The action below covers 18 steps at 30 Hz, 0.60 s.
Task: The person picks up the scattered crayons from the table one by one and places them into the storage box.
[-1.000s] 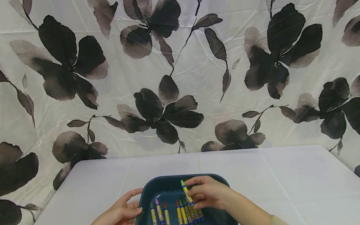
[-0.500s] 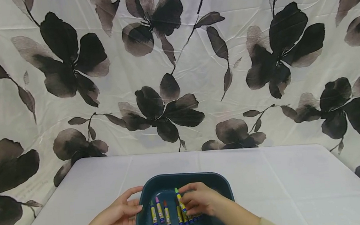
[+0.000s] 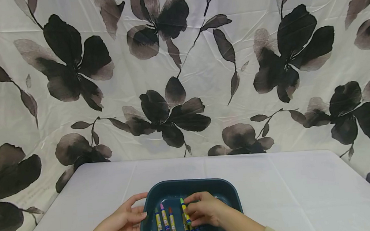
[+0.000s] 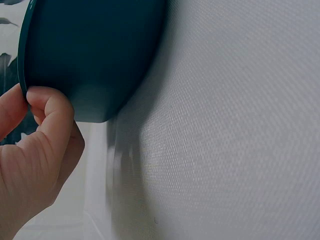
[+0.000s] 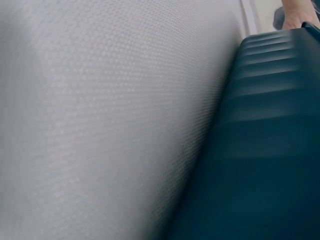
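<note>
A dark teal plastic tray [image 3: 224,181] lies on the white-covered table. My left hand [image 3: 123,221] pinches its left rim between thumb and fingers, seen closely in the left wrist view too. Inside the tray, my right hand [image 3: 204,210] holds a light green crayon [image 3: 183,208], tip pointing up and away, over a row of crayons [image 3: 186,230] mostly hidden beneath the fingers. Apart on the tray's left side lie a dark green crayon [image 3: 159,224], a pink crayon [image 3: 164,219] and a red-brown crayon [image 3: 172,224].
White cloth [image 3: 294,194] covers the table around the tray. Behind it hangs a pale curtain [image 3: 221,2] with dark flowers. The right wrist view is filled mainly by the tray's outer wall [image 5: 260,150] and the cloth, with part of a hand at the top corner.
My right hand has moved left and lower over the row with the light green crayon, now covering more of that row. The left hand stays at the rim.
</note>
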Each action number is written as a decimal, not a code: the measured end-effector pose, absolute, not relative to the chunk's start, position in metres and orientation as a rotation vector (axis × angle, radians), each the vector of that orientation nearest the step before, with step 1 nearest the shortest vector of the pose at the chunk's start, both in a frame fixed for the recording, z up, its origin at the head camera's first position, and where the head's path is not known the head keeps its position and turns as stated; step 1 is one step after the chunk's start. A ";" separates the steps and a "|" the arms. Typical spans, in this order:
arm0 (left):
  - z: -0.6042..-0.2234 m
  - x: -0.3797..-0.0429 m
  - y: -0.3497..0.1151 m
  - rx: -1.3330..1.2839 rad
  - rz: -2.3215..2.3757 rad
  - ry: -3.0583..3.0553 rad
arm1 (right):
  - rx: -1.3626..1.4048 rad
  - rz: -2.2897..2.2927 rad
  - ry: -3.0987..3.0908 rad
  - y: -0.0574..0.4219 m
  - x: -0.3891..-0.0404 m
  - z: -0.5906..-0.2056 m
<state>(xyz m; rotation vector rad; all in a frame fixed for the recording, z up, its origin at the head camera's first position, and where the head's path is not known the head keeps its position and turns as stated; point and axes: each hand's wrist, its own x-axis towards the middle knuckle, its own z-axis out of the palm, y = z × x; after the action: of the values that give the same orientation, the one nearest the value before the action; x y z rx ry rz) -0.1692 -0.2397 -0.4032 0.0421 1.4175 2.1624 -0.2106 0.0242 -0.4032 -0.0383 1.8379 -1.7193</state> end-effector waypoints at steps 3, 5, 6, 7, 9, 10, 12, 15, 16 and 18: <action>-0.404 -0.169 -0.239 0.037 2.167 1.411 | -0.039 -1.719 1.849 0.024 -0.211 -0.405; -0.405 -0.169 -0.239 0.059 2.169 1.397 | -0.040 -1.714 1.855 0.024 -0.211 -0.405; -0.406 -0.169 -0.240 0.072 2.168 1.392 | -0.039 -1.712 1.856 0.024 -0.210 -0.405; -0.406 -0.169 -0.240 0.085 2.168 1.385 | -0.037 -1.709 1.859 0.024 -0.210 -0.405; -0.407 -0.169 -0.241 0.102 2.168 1.376 | -0.033 -1.702 1.864 0.023 -0.210 -0.405; -0.407 -0.169 -0.241 0.103 2.168 1.378 | -0.031 -1.698 1.869 0.023 -0.210 -0.405; -0.406 -0.169 -0.241 0.091 2.167 1.388 | -0.028 -1.697 1.865 0.023 -0.211 -0.405; -0.405 -0.170 -0.240 0.068 2.167 1.409 | -0.028 -1.699 1.852 0.022 -0.213 -0.404; -0.404 -0.170 -0.240 0.064 2.167 1.414 | -0.028 -1.702 1.844 0.022 -0.214 -0.403; -0.404 -0.171 -0.239 0.060 2.168 1.424 | -0.029 -1.710 1.830 0.023 -0.215 -0.403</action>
<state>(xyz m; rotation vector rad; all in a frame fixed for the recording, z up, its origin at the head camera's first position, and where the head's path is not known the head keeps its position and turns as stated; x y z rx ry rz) -0.1708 -0.2390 -0.4035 0.0600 1.4243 2.1676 -0.2148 0.0229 -0.4026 -0.0292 1.8304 -1.7103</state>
